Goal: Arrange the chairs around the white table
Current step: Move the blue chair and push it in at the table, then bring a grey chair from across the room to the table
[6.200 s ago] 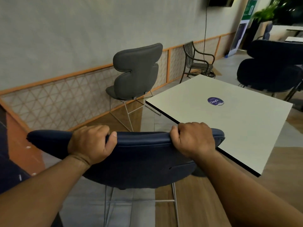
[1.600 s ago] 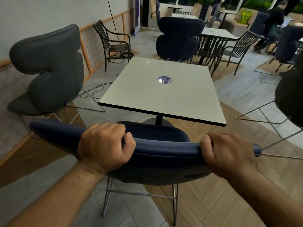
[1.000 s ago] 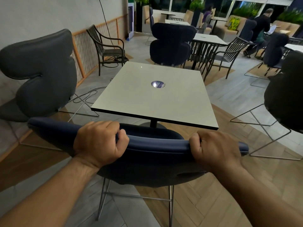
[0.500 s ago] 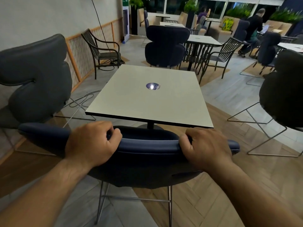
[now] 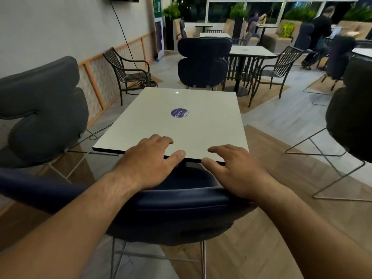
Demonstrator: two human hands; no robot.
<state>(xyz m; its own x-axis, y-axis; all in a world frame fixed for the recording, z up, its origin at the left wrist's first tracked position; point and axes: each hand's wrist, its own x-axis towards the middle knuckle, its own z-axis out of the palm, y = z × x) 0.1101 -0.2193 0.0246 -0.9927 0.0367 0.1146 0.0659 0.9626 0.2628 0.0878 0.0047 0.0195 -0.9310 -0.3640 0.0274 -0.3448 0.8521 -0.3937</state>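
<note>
The white square table (image 5: 201,125) with a round purple sticker stands just ahead of me. A dark blue chair (image 5: 173,214) is right below me at the table's near edge, its backrest top under my wrists. My left hand (image 5: 149,162) and my right hand (image 5: 233,170) hover over the backrest and the table's near edge with fingers spread and relaxed, holding nothing. A grey chair (image 5: 42,115) stands at the table's left side. Another dark blue chair (image 5: 203,61) stands at the far side. A dark chair (image 5: 352,117) stands off to the right, apart from the table.
Black metal armchairs (image 5: 128,73) stand by the left wall and at a second table (image 5: 249,51) behind. Cables lie on the floor to the left. People sit at tables at the back right. Open wooden floor lies between the white table and the right chair.
Both hands have let go of the blue chair's backrest and opened above it. The chair now sits closer under the table's near edge.
</note>
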